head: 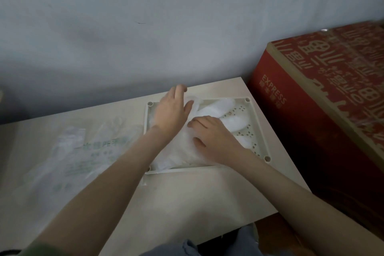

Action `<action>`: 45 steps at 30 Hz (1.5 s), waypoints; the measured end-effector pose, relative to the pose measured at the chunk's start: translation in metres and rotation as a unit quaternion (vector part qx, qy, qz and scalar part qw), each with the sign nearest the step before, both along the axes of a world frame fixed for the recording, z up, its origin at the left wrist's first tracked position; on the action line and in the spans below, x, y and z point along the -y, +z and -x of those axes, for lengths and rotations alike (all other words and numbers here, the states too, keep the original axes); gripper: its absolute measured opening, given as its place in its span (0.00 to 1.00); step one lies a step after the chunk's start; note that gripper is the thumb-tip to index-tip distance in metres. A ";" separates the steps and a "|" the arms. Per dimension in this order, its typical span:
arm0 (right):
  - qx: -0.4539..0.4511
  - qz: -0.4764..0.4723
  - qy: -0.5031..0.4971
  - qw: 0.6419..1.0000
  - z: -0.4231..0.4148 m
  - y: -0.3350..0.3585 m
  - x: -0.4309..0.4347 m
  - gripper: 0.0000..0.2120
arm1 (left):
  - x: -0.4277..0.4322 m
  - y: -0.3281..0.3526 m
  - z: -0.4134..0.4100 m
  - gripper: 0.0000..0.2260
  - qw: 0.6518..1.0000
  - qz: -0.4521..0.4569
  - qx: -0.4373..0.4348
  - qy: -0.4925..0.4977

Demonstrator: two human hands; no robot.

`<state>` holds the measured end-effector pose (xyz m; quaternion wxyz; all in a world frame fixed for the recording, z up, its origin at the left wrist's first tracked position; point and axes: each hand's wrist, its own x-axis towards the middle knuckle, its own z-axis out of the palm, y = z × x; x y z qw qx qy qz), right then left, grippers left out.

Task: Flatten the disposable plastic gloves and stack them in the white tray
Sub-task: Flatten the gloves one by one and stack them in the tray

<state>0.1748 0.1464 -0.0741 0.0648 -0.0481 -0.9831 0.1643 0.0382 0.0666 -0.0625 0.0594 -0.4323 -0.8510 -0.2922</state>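
Gloves (pixel 218 110) lie piled in the white tray (pixel 187 170) at the far right corner of your pale desk (pixel 187 197), under a grey wall (pixel 166 27). Your left hand (pixel 170 110) and right hand (pixel 214 137) press flat on them, gripping nothing. A printed plastic bag (pixel 83 151) lies left of the tray, and a red box (pixel 311 120) stands beside the desk.

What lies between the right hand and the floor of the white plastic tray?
In the head view, translucent plastic gloves lie under the right hand, inside the white plastic tray.
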 end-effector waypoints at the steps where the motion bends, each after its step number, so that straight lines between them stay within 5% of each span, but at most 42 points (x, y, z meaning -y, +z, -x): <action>1: -0.001 -0.004 -0.023 1.000 0.002 -0.002 0.000 0.20 | -0.001 0.003 -0.002 0.15 0.999 0.006 0.031 0.023; 7: 0.065 -0.035 -0.059 0.996 0.007 -0.013 0.000 0.29 | 0.009 -0.004 -0.015 0.13 0.990 -0.055 0.125 0.025; 15: 0.105 -0.047 -0.116 0.987 0.007 -0.033 0.004 0.38 | 0.029 -0.039 -0.009 0.19 0.981 0.135 -0.018 -0.135; 22: 0.095 -0.070 -0.131 0.984 -0.003 -0.037 -0.012 0.39 | 0.025 -0.060 -0.005 0.26 0.963 0.210 -0.084 -0.145; 29: 0.070 -0.105 -0.208 0.970 -0.012 -0.044 -0.031 0.34 | 0.024 -0.060 -0.002 0.27 0.957 0.213 -0.127 -0.152; 40: 0.089 -0.090 -0.227 0.966 -0.017 -0.036 -0.041 0.40 | 0.022 -0.061 0.002 0.33 0.952 0.251 -0.086 -0.154; 45: 0.062 -0.086 -0.257 0.961 -0.024 -0.017 -0.048 0.37 | 0.030 -0.039 -0.001 0.27 0.962 0.186 -0.095 -0.178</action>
